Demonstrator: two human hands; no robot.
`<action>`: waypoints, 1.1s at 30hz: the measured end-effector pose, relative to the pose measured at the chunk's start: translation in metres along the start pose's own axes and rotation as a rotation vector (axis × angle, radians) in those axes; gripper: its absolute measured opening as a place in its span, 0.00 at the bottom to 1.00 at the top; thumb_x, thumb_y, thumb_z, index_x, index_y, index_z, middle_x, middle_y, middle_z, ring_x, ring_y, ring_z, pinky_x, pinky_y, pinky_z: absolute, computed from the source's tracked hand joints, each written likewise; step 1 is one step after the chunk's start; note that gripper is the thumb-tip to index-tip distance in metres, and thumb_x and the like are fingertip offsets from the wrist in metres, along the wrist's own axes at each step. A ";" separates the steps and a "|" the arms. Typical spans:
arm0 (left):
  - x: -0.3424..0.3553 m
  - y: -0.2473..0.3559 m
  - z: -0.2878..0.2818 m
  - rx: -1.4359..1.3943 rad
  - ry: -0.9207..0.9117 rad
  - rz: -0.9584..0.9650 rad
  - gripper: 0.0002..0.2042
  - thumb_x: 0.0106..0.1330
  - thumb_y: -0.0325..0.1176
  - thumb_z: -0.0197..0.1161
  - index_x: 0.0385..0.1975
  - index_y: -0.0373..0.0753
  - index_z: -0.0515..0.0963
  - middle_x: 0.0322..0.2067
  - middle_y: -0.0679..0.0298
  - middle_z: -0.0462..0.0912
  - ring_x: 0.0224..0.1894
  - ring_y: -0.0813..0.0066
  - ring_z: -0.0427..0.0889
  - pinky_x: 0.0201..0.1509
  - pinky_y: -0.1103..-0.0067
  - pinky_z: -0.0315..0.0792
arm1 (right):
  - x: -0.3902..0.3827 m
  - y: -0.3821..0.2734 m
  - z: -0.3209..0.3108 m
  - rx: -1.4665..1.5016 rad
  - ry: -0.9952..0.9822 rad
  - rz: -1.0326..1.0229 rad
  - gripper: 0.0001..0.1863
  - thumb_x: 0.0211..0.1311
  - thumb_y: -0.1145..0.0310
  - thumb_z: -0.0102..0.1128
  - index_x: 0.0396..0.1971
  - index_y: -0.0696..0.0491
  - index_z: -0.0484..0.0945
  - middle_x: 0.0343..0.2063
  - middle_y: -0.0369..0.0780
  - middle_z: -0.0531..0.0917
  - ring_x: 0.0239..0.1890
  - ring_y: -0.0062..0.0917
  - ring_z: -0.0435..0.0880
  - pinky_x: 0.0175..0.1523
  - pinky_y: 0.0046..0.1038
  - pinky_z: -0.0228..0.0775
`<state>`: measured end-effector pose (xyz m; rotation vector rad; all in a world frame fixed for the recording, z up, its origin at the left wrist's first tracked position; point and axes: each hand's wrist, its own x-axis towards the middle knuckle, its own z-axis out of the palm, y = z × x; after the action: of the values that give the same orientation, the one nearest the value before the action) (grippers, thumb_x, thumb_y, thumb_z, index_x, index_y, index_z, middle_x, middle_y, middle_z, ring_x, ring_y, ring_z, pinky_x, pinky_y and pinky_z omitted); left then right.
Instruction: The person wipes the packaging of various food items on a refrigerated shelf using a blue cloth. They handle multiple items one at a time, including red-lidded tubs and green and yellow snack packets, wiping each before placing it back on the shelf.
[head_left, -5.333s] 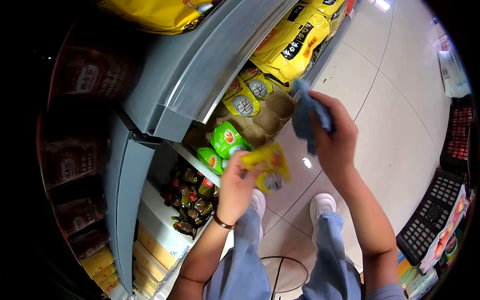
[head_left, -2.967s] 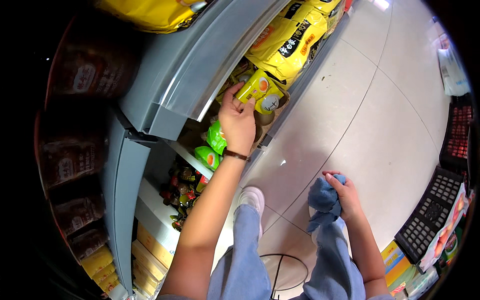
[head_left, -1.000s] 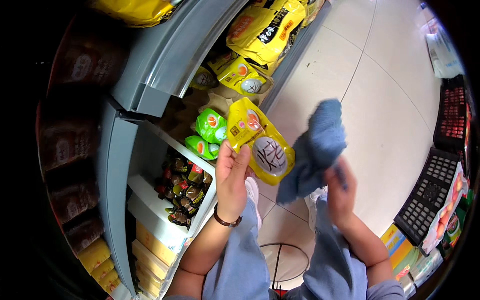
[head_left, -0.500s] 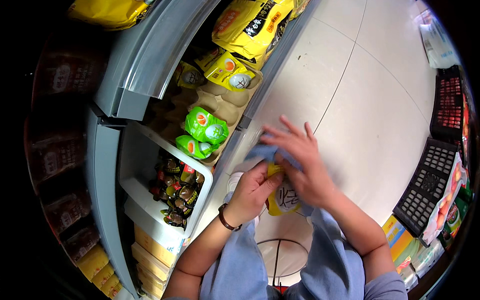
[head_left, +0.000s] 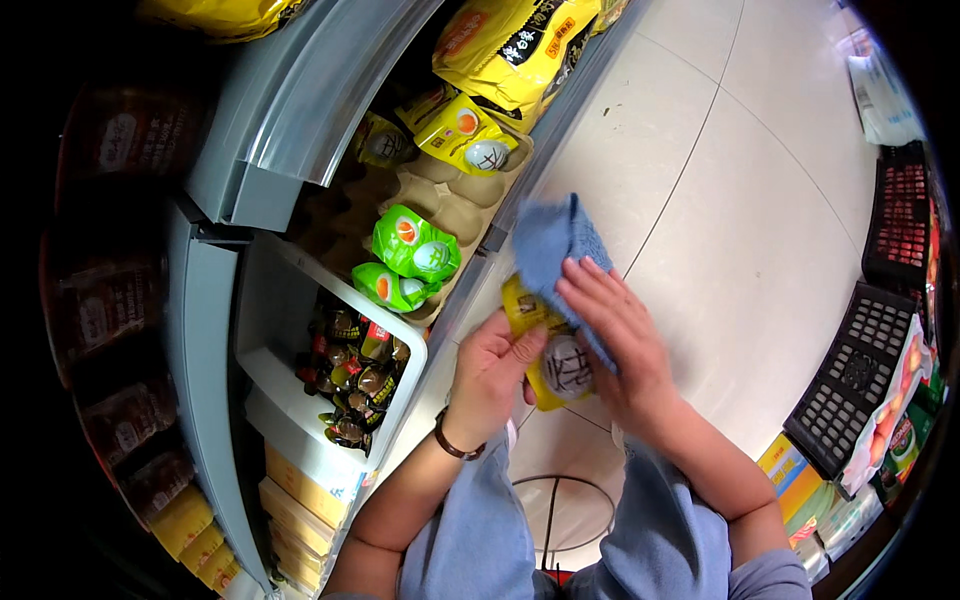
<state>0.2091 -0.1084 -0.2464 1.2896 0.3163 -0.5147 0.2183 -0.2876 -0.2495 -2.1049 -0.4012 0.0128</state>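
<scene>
Two hands over pale floor tiles (head_left: pixel 760 200), beside grey shelving (head_left: pixel 290 110). Left hand (head_left: pixel 487 375) grips yellow packet (head_left: pixel 550 350) from below; right hand (head_left: pixel 615 335) presses blue cloth (head_left: pixel 550 240) flat against it. Black crates (head_left: pixel 860 375) at right.

Two hands (head_left: pixel 490 375) (head_left: pixel 615 335); one blue cloth (head_left: pixel 555 245); one held yellow packet (head_left: pixel 550 350); two green packets (head_left: pixel 415 245) (head_left: pixel 390 288); two black crates (head_left: pixel 858 375) (head_left: pixel 900 225)

The blue cloth (head_left: pixel 556 262) and right hand (head_left: pixel 618 340) hide perhaps half the yellow packet (head_left: pixel 553 366).
</scene>
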 end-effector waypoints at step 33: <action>0.007 -0.018 -0.017 0.072 0.068 0.152 0.09 0.69 0.30 0.50 0.44 0.36 0.75 0.30 0.67 0.80 0.21 0.85 0.74 0.17 0.87 0.65 | -0.009 0.000 0.013 0.096 -0.180 -0.225 0.25 0.47 0.80 0.59 0.50 0.55 0.75 0.55 0.43 0.76 0.63 0.37 0.70 0.65 0.39 0.62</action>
<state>0.2067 -0.0971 -0.2690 1.3908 0.2555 -0.3568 0.2073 -0.2796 -0.2578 -1.9600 -0.7298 0.0883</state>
